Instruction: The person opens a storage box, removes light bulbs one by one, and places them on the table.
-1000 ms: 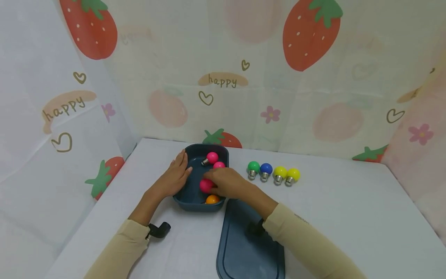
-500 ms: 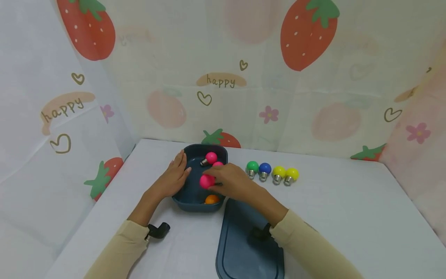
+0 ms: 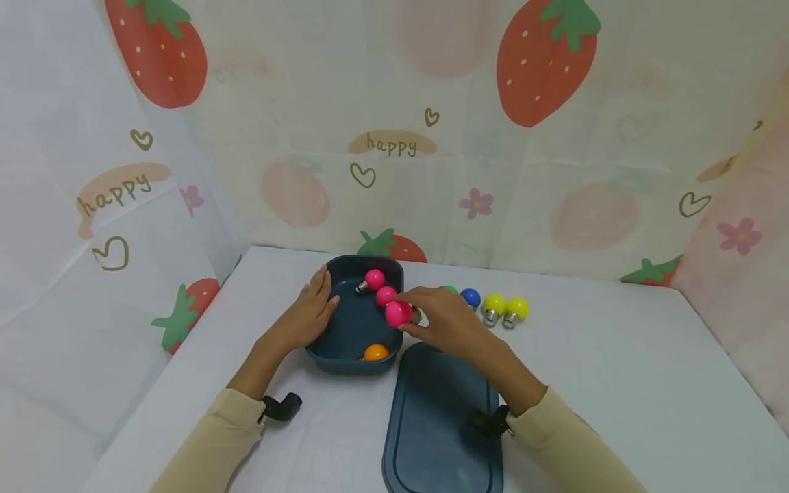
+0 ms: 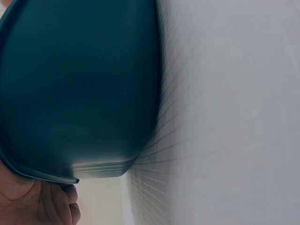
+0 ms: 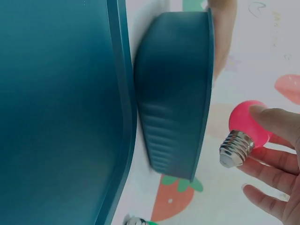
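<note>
Between thumb and fingers my right hand (image 3: 453,322) pinches a pink light bulb (image 3: 398,314), held above the right rim of a dark blue box (image 3: 345,335). The right wrist view shows the metal screw base of this pink bulb (image 5: 243,124) sticking out from the grip. My left hand (image 3: 308,311) rests along the box's left rim with its fingers straight. Inside the box lie two more pink bulbs, one at the back (image 3: 373,279) and one by the right wall (image 3: 386,296). An orange bulb (image 3: 376,352) sits at the front end.
A dark blue lid (image 3: 444,438) lies flat in front of the box, partly under my right forearm. Right of the box stands a row of bulbs: green (image 3: 451,289) and blue (image 3: 470,297), both partly hidden by my hand, then two yellow ones (image 3: 494,305).
My right hand has lifted the pink bulb from inside the box and carried it right, over the rim. The left hand stays where it was.
</note>
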### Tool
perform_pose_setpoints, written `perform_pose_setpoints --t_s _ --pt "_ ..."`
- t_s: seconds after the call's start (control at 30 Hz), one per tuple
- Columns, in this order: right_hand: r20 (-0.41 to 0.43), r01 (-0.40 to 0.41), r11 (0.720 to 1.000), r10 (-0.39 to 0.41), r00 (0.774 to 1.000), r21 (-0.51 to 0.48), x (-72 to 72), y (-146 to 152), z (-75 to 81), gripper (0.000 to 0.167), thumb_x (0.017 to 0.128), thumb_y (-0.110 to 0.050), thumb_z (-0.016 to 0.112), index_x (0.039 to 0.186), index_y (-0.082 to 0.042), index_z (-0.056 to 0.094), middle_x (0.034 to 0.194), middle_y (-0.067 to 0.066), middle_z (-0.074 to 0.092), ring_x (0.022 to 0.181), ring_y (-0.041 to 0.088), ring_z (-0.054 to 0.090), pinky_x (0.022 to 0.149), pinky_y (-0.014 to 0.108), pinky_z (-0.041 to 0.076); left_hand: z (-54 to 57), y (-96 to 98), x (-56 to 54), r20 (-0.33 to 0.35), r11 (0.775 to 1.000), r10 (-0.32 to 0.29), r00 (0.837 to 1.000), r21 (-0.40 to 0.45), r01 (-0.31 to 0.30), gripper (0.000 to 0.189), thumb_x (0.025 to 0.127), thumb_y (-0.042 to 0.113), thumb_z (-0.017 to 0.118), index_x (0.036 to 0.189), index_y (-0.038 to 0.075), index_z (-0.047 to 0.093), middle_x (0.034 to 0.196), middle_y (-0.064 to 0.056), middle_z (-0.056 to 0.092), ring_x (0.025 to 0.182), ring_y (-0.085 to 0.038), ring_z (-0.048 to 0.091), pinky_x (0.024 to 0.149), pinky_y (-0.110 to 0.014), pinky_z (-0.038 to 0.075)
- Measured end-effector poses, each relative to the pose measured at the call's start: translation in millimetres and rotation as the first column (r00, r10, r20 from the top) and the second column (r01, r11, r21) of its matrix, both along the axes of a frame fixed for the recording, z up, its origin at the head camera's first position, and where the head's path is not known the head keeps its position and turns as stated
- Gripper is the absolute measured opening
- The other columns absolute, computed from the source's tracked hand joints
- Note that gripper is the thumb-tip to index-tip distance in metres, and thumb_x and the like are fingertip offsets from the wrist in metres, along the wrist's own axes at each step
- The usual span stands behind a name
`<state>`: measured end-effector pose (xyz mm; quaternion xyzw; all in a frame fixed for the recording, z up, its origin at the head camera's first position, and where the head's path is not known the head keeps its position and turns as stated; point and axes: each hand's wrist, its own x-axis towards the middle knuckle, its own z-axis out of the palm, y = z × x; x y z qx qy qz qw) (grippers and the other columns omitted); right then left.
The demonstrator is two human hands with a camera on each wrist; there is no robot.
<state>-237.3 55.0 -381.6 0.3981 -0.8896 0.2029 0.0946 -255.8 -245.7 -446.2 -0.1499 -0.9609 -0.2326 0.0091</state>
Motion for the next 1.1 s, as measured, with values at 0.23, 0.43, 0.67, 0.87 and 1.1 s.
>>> perform_pose_setpoints --t_s 0.23,0.43,0.67,0.87,1.1 --pt "0.026 0.067 0.994 -0.065 0.998 -0.082 -4.3 19 -10.8 0.050 0.085 -0.024 0.085 0.129 -0.008 0.069 0.115 0.004 0.073 0.092 0.018 0.067 0.077 0.030 0.058 -5.3 -0.1 -2.7 0.019 1.000 0.003 1.000 -0.008 -0.003 0.066 0.112 0.030 0.032 0.157 -0.010 0.004 0.168 -0.023 -0.003 0.155 -0.038 0.000 0.123 -0.057 0.007" --pt "0.058 0.137 0.986 -0.132 0.990 -0.091 -6.6 29 -14.3 0.050 0.084 -0.022 0.086 0.128 -0.007 0.069 0.117 0.007 0.073 0.094 0.023 0.070 0.080 0.036 0.060 -6.3 0.2 -1.3 0.017 1.000 0.009 1.000 0.000 -0.009 0.066 0.112 0.030 0.033 0.158 -0.010 0.005 0.168 -0.023 -0.002 0.155 -0.038 0.000 0.123 -0.057 0.007" --pt "0.028 0.210 0.977 -0.210 0.977 -0.020 -13.1 35 -25.4 0.049 0.080 -0.022 0.089 0.124 -0.007 0.072 0.108 0.007 0.075 0.087 0.021 0.067 0.075 0.036 0.059 -3.6 0.0 -0.1 0.024 1.000 0.011 1.000 -0.001 -0.011 0.067 0.113 0.031 0.031 0.158 -0.010 0.004 0.168 -0.022 -0.003 0.155 -0.037 -0.001 0.123 -0.056 0.006" --pt "0.016 0.254 0.966 -0.255 0.967 0.044 -17.7 36 -35.2 0.048 0.079 -0.023 0.089 0.121 -0.007 0.073 0.104 0.007 0.075 0.086 0.021 0.067 0.075 0.039 0.060 -3.0 -0.1 -1.4 0.023 1.000 0.009 1.000 -0.016 -0.009 0.067 0.113 0.033 0.029 0.158 -0.008 0.003 0.169 -0.021 -0.004 0.156 -0.035 -0.001 0.123 -0.054 0.007" --pt "0.058 0.275 0.958 -0.281 0.958 0.085 -18.2 37 -42.3 0.048 0.078 -0.024 0.090 0.121 -0.009 0.073 0.102 0.005 0.075 0.086 0.020 0.065 0.074 0.038 0.060 -0.8 -0.2 0.0 0.007 1.000 -0.007 1.000 0.000 0.007 0.066 0.113 0.030 0.031 0.157 -0.011 0.004 0.168 -0.024 -0.003 0.155 -0.037 -0.001 0.123 -0.056 0.006"
